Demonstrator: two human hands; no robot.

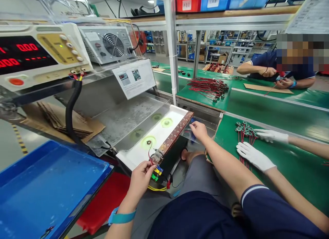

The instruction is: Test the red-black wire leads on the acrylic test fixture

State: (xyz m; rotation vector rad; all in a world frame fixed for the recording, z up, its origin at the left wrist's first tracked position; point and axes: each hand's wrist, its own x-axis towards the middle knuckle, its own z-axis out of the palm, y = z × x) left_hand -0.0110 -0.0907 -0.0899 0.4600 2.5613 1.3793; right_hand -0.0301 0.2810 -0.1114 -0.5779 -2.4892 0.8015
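My left hand (141, 175) pinches a thin red wire (149, 156) beside a small metal clamp (157, 155) at the near end of a copper-coloured strip (177, 132). The wire runs up to a small round part (148, 142) lying on a yellow-green ring on the white board (133, 156). My right hand (198, 130) hovers near the far end of the strip, fingers curled together; whether anything is between them is too small to tell. Blue, yellow and green connectors (157, 173) sit just below the clamp.
A power supply (46, 57) and a fan unit (108, 43) stand at upper left. A blue tray (51, 187) lies at lower left above a red bin (105, 201). White-gloved hands handle wired parts (245, 128) on the green table (288, 163); another person works beyond.
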